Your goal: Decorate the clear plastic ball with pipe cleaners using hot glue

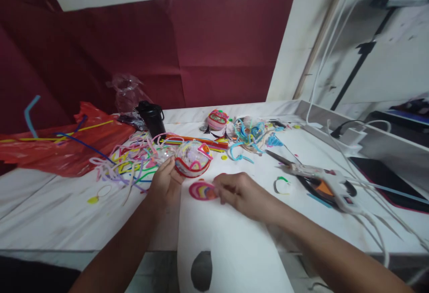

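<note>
My left hand (166, 179) is closed on the left side of a decorated ball (193, 159), which is whitish and trimmed with red and pink fuzzy strips. A pink and orange square piece sits on the ball's upper right. Between thumb and fingers, my right hand (236, 191) pinches a flat oval coil of pipe cleaner (203, 191), pink outside with yellow, blue and orange inside. The coil is apart from the ball, just below it, over a white sheet (228, 235) that hangs past the table's front edge.
Tangled pipe cleaners (124, 161) and a red plastic bag (97, 145) lie left. Behind are a black bottle (150, 118), another decorated ball (217, 119) and blue pipe cleaners (250, 134). A glue gun (330, 183), scissors (281, 158), a dark tablet (385, 181) and cables are right.
</note>
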A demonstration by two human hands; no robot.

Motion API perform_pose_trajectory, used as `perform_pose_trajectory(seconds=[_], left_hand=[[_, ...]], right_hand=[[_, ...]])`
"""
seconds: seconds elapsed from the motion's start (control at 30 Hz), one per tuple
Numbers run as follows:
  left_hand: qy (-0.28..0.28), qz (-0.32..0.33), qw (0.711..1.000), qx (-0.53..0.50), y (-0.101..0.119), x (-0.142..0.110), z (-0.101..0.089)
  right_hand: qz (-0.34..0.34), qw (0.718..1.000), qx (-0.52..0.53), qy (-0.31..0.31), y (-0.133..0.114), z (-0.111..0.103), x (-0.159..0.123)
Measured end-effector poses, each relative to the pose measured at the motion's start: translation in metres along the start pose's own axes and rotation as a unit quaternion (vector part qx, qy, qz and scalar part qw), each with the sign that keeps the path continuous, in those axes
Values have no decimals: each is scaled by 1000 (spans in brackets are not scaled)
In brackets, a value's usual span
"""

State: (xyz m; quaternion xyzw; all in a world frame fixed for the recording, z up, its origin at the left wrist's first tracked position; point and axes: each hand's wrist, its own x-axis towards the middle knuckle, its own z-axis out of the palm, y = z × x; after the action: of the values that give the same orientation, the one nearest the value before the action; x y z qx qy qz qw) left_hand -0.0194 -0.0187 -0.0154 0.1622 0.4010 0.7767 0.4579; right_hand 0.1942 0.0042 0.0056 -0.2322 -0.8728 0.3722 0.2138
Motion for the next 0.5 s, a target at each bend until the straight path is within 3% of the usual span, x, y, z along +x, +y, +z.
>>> perform_pose_trajectory(seconds=[0.1,0.2,0.33,0.5], left_hand=[[-53,-4,998,20,-8,-5,8],[-107,7,994,33,-17,-9,16],[-187,-7,981,56,-27,-14,26],[-203,-42,977,40,-35,-20,34]], right_hand=[[43,985,163,35,-2,-17,-2],[63,964,247,71,-3,-27,5],[90,950,283,93,-2,-35,20],[125,952,260,102,2,-40,32]])
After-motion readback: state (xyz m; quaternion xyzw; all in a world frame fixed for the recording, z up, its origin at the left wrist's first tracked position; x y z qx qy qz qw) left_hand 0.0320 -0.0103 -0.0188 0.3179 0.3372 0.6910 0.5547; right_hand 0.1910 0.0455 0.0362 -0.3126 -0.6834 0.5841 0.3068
